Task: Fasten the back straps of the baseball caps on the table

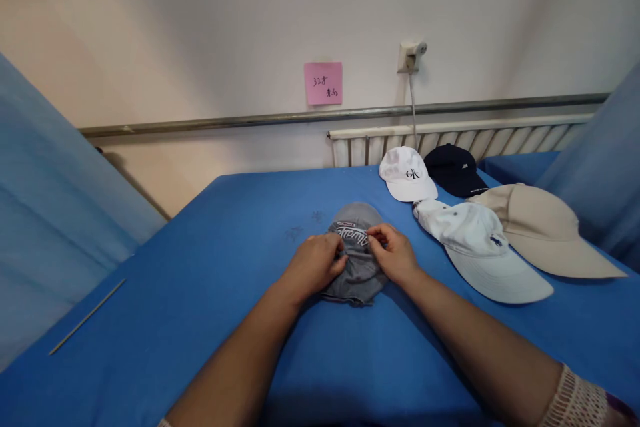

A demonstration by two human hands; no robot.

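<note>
A grey cap [356, 273] with white "Always" lettering lies on the blue-covered table [225, 247], its brim pointing away from me and its crown crumpled toward me. On its left side, my left hand [316, 261] is closed with the fingers curled at the lettering. My right hand [394, 252] pinches the fabric at the right end of the lettering, thumb and forefinger together. Both hands touch the cap near where the crown meets the brim.
To the right sit a white cap [403, 170], a navy cap [450, 167], a pale cap with a horse logo [480, 233] and a beige cap [540, 220]. A thin stick [87, 317] lies at the left. Behind are a radiator [390, 143] and a metal rail [260, 121].
</note>
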